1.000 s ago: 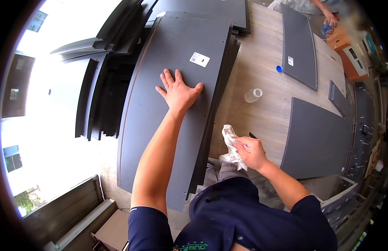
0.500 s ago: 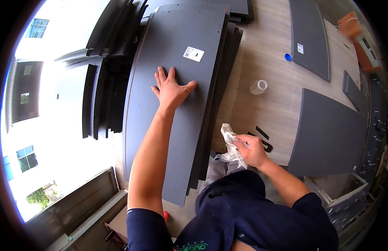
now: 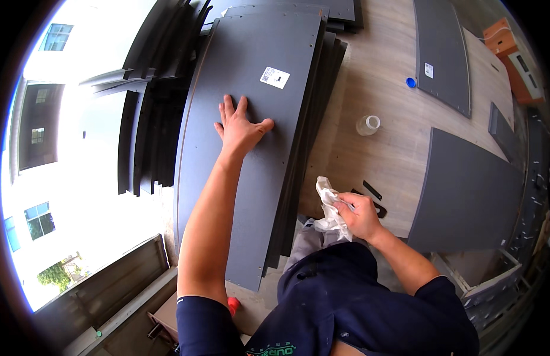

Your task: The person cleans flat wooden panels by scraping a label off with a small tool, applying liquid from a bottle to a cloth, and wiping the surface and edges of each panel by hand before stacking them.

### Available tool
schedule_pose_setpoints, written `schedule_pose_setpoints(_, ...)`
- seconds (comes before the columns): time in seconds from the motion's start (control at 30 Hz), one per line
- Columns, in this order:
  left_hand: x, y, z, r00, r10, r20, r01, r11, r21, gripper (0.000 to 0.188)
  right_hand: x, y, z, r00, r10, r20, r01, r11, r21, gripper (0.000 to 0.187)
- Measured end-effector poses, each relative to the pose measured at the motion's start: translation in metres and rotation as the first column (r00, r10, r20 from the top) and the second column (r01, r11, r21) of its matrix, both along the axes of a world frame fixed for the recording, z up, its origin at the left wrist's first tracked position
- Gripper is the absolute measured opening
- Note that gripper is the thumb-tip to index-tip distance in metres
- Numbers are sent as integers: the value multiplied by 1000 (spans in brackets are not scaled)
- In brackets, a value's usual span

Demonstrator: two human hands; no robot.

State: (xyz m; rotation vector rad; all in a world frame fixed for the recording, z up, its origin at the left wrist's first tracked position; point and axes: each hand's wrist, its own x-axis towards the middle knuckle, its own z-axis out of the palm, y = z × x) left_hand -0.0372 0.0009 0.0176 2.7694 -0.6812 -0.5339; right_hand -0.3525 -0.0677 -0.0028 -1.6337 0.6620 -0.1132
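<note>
My left hand (image 3: 240,127) rests with spread fingers on the top dark grey panel (image 3: 251,47) of a stack. A white label (image 3: 275,77) is stuck on that panel, beyond my fingertips. In my right hand (image 3: 361,216) is a crumpled white cloth (image 3: 331,207), pinched between thumb and fingers and hanging beside the stack's right edge. Just behind the right hand, partly covered by it, a dark flat tool (image 3: 379,209) and a small black strip (image 3: 372,190) lie on the wooden surface.
A clear jar (image 3: 368,124) stands on the wooden tabletop (image 3: 382,65), with a blue cap (image 3: 411,82) farther off. Grey panels (image 3: 465,190) lie to the right, near an orange-brown box (image 3: 512,59). More dark panels (image 3: 129,142) are stacked at left, by a low ledge (image 3: 108,291).
My left hand has slid very slightly left on the panel, its thumb drawn in a little. The right hand still grips the cloth, and the view has shifted a touch.
</note>
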Motion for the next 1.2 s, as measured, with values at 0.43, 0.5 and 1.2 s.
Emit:
schedule_pose_setpoints(0.43,-4,-3,2,1000,26,-7,-26,999,-30,96,-1,-3,3,1000,-6,11,7,1000,-23,21)
schedule_pose_setpoints(0.5,0,1,1,1000,16,-22,-17,999,-37,95,-1,-4,4,1000,-4,18,5,998,-57,21)
schedule_pose_setpoints(1.2,-22,6,9,996,-77,-44,80,994,71,111,-1,-6,11,1000,-11,-15,11,1000,12,19)
